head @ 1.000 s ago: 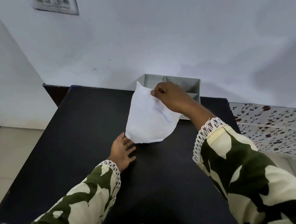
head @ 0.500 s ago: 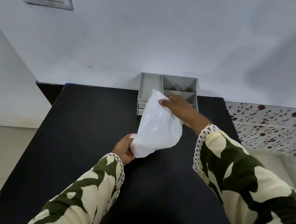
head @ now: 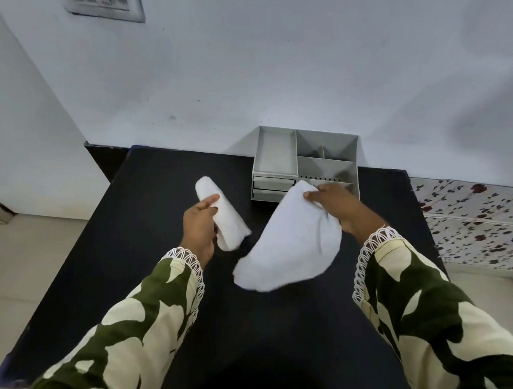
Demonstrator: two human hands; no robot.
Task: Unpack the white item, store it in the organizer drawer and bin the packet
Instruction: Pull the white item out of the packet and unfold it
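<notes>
A white rolled item (head: 221, 216), out of its packet, lies gripped in the left fingers (head: 208, 202). The limp white packet (head: 291, 244) hangs from the right fingertips (head: 312, 195). A grey organizer (head: 305, 164) stands just beyond them.

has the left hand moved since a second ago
Yes. The left hand has lifted off the black table and shifted left, away from the packet, now holding the rolled white item left of the grey organizer.

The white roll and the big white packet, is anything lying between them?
No. In the head view, only bare black table shows between the white roll in the left hand and the packet in the right hand.
</notes>
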